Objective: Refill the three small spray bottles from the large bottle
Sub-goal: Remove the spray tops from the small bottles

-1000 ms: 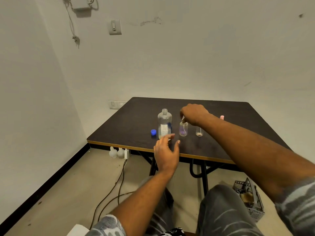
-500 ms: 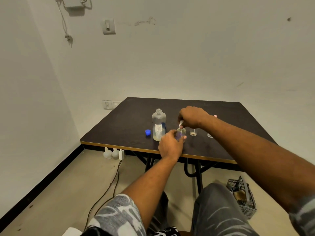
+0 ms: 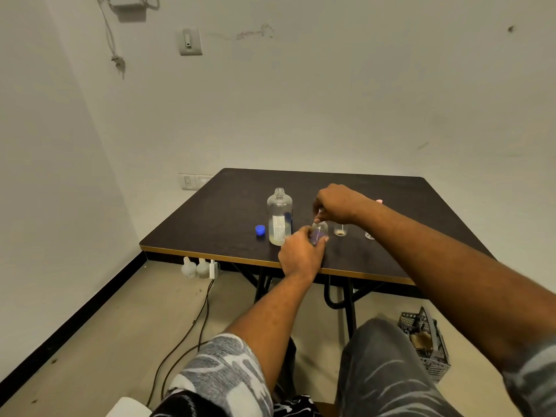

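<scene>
Small spray bottle is half hidden by left hand.

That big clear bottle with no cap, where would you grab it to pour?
Probably round the straight middle of the large bottle, at label height: it stands upright, its neck narrow and open. Come from its left, where only the low blue cap lies; the left hand, right hand and a small bottle crowd its right.

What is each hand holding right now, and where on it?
Both hold the same small spray bottle. The left hand grips its body, and the right hand pinches its top from above.
</scene>
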